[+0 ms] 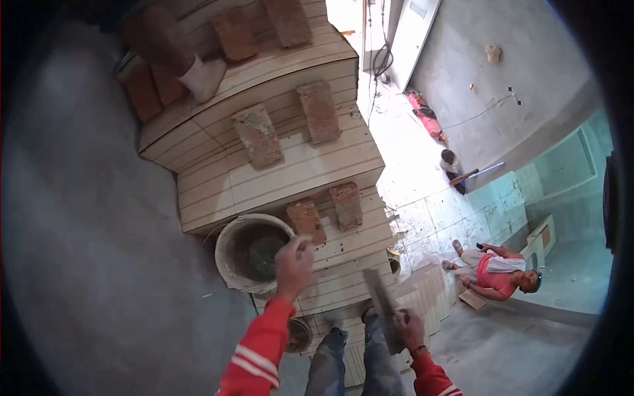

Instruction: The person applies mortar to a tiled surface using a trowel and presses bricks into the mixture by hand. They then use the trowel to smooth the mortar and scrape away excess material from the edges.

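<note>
My left hand (pixel 294 264) is raised at the right rim of a bucket (pixel 226 270) that holds grey, wet-looking material. Its fingers are curled together; whatever they may hold is too small to make out. Lower right, my right hand (pixel 409 329) is wrapped round the handle of a flat metal trowel (pixel 383 307), its blade slightly blurred. Two bricks, a reddish one (pixel 306 222) and another (pixel 347 206), lie on the tiled step just beyond the bucket. A smaller bucket (pixel 299 334) stands below, near my legs.
More bricks (pixel 259 136) rest on the higher steps (pixel 317 162). At the upper left another person's foot (pixel 203 78) stands on a step. A seated person (pixel 495 272) in red is at the right. Near the wall (pixel 489 86) lie a red bag (pixel 426 117) and tools.
</note>
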Demonstrator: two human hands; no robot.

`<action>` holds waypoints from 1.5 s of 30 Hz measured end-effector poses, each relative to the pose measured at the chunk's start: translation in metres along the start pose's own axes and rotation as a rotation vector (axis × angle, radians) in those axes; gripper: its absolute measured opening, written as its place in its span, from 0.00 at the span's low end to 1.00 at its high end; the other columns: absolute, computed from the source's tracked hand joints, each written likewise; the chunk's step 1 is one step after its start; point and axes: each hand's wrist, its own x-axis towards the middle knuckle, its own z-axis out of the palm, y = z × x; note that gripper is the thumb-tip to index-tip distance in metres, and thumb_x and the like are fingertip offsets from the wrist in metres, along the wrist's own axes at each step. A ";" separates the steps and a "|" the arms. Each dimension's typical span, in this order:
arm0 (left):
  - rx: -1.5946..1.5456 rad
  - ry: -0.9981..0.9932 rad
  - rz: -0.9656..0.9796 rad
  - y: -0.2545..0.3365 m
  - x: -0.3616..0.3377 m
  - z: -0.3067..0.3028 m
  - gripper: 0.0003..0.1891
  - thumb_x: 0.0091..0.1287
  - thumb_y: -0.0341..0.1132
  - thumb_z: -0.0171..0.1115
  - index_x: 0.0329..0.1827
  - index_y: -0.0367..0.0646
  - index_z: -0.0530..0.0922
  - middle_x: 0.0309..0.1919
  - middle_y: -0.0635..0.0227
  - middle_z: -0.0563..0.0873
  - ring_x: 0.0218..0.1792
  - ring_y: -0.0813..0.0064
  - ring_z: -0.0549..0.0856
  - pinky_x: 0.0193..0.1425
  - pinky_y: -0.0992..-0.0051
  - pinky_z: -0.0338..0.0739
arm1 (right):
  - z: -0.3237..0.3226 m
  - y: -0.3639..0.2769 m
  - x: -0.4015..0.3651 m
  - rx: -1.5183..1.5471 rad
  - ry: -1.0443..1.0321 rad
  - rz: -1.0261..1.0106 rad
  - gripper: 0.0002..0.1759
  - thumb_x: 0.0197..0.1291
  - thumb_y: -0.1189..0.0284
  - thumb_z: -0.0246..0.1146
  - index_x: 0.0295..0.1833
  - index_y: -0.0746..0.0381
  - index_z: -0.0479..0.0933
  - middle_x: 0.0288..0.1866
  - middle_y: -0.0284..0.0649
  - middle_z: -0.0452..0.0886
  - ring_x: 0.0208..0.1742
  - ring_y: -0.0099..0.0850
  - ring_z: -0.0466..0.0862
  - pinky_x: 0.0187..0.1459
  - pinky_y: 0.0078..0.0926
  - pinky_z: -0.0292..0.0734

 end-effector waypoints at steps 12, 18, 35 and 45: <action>0.418 0.025 0.456 0.004 0.264 0.241 0.11 0.67 0.31 0.61 0.50 0.36 0.81 0.46 0.50 0.83 0.52 0.46 0.82 0.57 0.52 0.78 | -0.148 -0.215 0.255 -0.074 0.487 -0.432 0.25 0.71 0.61 0.67 0.67 0.61 0.79 0.53 0.52 0.90 0.50 0.53 0.90 0.51 0.49 0.84; 0.472 -0.018 0.495 0.006 0.295 0.264 0.19 0.64 0.28 0.59 0.60 0.36 0.78 0.58 0.48 0.79 0.61 0.44 0.79 0.68 0.51 0.75 | -0.142 -0.274 0.370 -0.141 0.398 -0.402 0.25 0.70 0.59 0.68 0.65 0.62 0.80 0.49 0.51 0.90 0.49 0.52 0.91 0.49 0.50 0.86; 0.586 0.026 0.352 -0.010 0.300 0.268 0.20 0.67 0.29 0.63 0.61 0.31 0.78 0.65 0.41 0.75 0.69 0.39 0.75 0.74 0.48 0.71 | -0.164 -0.344 0.383 -0.038 0.390 -0.412 0.25 0.66 0.62 0.71 0.63 0.65 0.83 0.51 0.53 0.90 0.49 0.50 0.91 0.52 0.44 0.85; 0.489 -0.117 0.327 0.045 0.296 0.255 0.26 0.71 0.34 0.62 0.70 0.33 0.74 0.70 0.43 0.74 0.72 0.41 0.73 0.78 0.52 0.67 | -0.209 -0.371 0.352 0.107 0.412 -0.513 0.25 0.65 0.64 0.72 0.63 0.63 0.83 0.49 0.54 0.91 0.47 0.49 0.92 0.50 0.43 0.85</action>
